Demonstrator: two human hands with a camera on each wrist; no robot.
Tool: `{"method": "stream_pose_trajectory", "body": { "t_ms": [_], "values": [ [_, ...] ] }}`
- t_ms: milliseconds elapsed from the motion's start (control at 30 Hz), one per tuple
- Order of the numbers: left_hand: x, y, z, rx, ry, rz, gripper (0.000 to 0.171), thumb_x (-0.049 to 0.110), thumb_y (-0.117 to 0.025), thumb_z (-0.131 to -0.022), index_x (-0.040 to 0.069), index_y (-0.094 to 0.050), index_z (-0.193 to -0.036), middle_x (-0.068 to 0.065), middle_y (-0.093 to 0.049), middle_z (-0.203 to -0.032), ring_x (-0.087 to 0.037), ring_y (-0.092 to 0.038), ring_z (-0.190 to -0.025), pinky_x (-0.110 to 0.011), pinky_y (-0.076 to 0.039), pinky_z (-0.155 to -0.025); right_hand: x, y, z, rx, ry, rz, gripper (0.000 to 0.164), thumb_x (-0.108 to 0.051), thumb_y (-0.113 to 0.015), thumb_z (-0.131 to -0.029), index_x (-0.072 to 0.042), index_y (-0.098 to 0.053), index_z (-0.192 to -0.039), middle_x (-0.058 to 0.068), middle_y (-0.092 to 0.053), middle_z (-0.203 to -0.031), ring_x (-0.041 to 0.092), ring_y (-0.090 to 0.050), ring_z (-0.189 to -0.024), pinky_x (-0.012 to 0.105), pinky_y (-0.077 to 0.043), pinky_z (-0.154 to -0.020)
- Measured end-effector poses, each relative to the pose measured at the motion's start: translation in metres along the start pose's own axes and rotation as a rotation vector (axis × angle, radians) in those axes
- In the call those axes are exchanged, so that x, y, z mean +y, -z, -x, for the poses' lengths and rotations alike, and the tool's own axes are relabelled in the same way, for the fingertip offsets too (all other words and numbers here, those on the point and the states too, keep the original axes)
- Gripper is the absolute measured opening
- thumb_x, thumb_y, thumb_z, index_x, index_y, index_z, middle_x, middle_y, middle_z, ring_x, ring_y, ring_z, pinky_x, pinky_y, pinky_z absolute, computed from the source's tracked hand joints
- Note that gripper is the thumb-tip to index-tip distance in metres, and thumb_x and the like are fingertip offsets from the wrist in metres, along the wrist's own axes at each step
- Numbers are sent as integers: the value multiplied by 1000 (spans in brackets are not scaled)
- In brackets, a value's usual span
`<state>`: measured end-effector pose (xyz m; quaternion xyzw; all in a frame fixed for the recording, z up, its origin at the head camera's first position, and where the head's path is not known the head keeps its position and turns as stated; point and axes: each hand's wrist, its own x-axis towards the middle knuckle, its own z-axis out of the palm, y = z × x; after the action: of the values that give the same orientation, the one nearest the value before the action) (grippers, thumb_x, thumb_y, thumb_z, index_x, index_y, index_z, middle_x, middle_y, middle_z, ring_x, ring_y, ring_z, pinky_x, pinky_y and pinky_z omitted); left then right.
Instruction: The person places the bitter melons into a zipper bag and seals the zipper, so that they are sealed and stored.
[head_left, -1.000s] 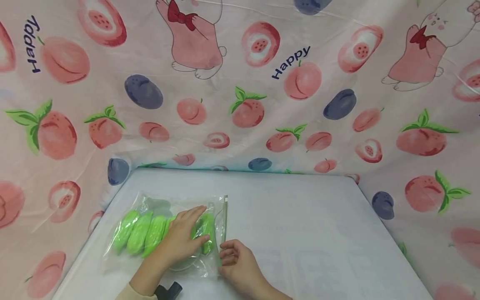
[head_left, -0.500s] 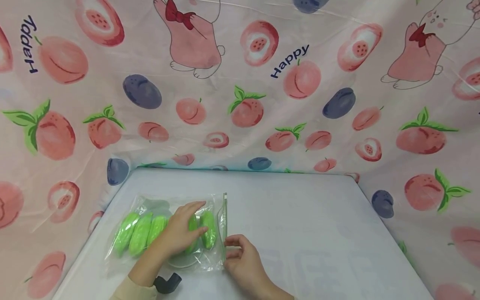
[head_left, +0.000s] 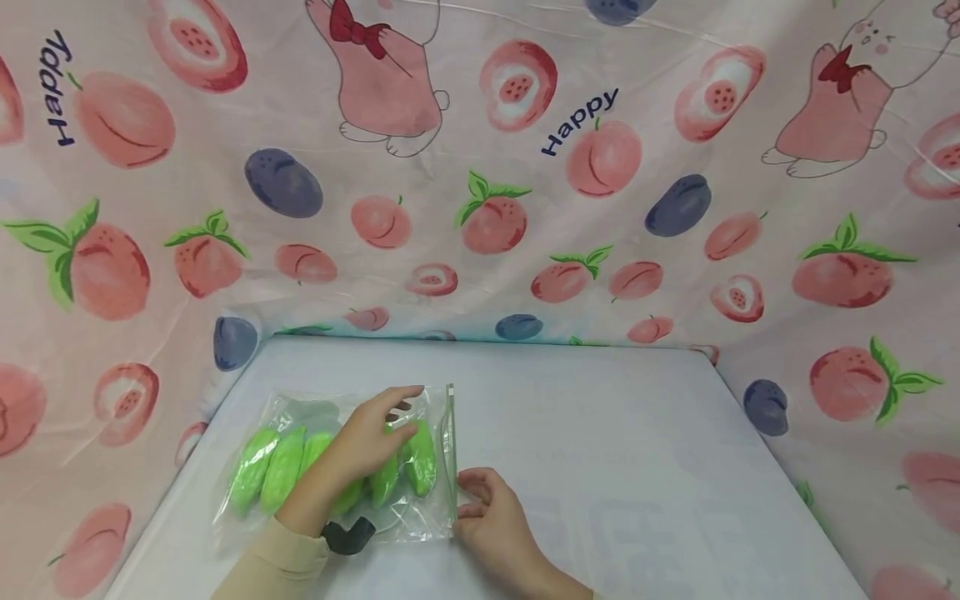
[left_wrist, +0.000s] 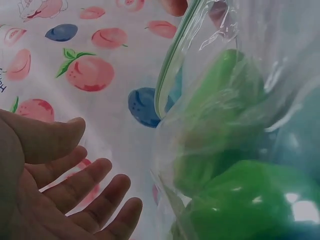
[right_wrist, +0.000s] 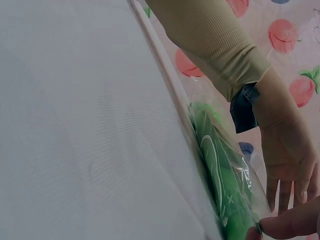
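Observation:
A clear zip bag (head_left: 427, 523) with several bright green, elongated, gourd-like pieces (head_left: 422, 458) lies on the table's left half. Its zip edge (head_left: 452, 442) faces right. My right hand (head_left: 491, 517) pinches the near end of that edge; in the right wrist view, the thumb and a fingertip (right_wrist: 295, 220) meet at the bag's corner. Above the bag is my left hand (head_left: 371, 437), fingers loosely extended and holding nothing. The left wrist view shows that hand (left_wrist: 75, 200) apart from the plastic, which has green pieces (left_wrist: 250, 200) inside. The left forearm hides part of the bag.
The white table (head_left: 600, 450) stretches to the right and back. A fruit-and-rabbit print cloth (head_left: 480, 167) stands around its back and sides. A black wrist-worn device (head_left: 348, 536) sits under the left forearm, close to the bag's near edge.
The zip edge and my right hand have shifted slightly right, and the bag's right side lies flatter. My left hand has moved slightly away from me over the bag, its fingers more bent.

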<state>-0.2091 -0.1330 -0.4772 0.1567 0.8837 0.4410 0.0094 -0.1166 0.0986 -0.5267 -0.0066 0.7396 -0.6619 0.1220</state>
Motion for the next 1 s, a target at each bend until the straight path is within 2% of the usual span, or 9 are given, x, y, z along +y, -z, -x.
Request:
{"method": "stream_pose_trajectory", "body": {
  "t_ms": [167,400,700,1000],
  "values": [
    [0,0,-14,-22,25,43,56,10,-70,-103,20,-57,-156,-9,-61,-156,-41,-66,-133,-58,-54,-110,1,3,-1,11,5,-3,71,17,-70,-73,6,-53,-142,33,-60,-148,21,-73,-94,25,-63,-77],
    [-1,-1,-32,-50,38,86,51,11,-67,-104,16,-58,-154,-11,-62,-155,-40,-67,-130,-55,-56,-109,0,4,-1,17,-14,-20,74,20,-72,-74,5,-52,-144,23,-69,-136,19,-69,-91,22,-61,-75],
    [-5,-2,-52,-93,43,105,48,11,-66,-105,10,-59,-152,-13,-61,-156,-40,-62,-138,-54,-55,-111,0,0,-3,13,13,-10,78,22,-68,-71,5,-52,-146,23,-68,-136,18,-67,-88,20,-59,-71],
    [-15,-7,-69,-112,34,112,47,6,-64,-105,4,-58,-151,-21,-63,-151,-42,-63,-134,-53,-56,-110,4,-6,-6,19,46,31,76,21,-62,-73,3,-52,-147,24,-67,-137,19,-68,-85,19,-57,-67]
  ]
}}
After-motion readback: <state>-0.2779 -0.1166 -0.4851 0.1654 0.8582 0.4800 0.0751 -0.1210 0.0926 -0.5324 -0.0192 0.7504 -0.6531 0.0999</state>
